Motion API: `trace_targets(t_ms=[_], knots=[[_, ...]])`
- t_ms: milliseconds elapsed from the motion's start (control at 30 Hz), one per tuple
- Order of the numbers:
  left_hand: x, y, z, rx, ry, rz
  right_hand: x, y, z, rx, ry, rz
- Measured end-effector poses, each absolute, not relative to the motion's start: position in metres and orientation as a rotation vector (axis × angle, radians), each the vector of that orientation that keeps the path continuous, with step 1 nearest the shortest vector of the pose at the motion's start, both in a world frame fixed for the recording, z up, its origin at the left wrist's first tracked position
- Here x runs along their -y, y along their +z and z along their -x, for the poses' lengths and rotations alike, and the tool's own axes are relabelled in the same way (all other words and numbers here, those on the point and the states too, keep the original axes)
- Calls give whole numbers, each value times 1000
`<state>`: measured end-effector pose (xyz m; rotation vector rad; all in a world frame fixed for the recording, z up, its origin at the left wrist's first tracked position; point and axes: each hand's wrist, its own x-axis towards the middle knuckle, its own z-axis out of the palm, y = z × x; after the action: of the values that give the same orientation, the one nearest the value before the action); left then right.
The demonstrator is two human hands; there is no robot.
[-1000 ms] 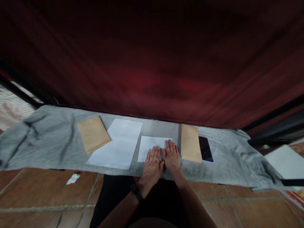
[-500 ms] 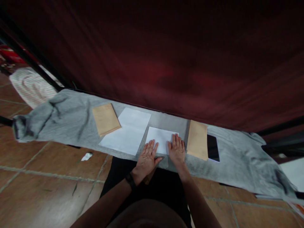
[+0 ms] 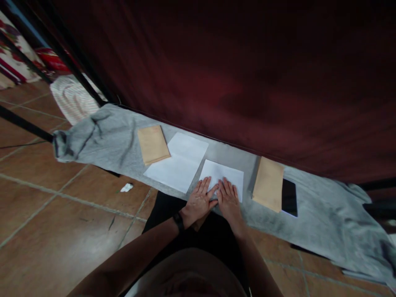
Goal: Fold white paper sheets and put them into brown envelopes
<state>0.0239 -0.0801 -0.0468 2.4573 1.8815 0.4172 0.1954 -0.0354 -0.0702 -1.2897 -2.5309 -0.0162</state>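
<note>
A folded sheet of white paper lies on the grey cloth in front of me. My left hand rests flat on its near left part, fingers stretched out, a dark band around the wrist. Flat on the near middle of the same sheet is my right hand, its fingers also extended. The thumbs almost meet. Left of the hands lies a larger white sheet with a crease across it. A stack of brown envelopes overlaps that sheet's left edge. Another brown envelope stack sits to the right of my right hand.
Grey cloth covers the long narrow surface. A dark-screened phone lies by the right envelopes. Behind rises a dark red curtain. On the tiled floor is a white scrap. Black bars stand at the left.
My right hand has slid left across the folded paper, toward my left hand, uncovering the paper's right edge. The camera view has turned slightly, shifting the whole scene.
</note>
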Motion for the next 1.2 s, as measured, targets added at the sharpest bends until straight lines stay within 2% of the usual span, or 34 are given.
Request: trace_targets(t_ms=[667,1000,1200], knots=[[77,-48,-23,-1877,424,-2469,57,-77,-233,2307,-149,1596],[23,-55,-60,-1728,506,-2521,55,-79,-229,2302,-165,1644],[-4,-65,-55,-1802,517,-2502,53,-84,-230,2268,-184,1623]])
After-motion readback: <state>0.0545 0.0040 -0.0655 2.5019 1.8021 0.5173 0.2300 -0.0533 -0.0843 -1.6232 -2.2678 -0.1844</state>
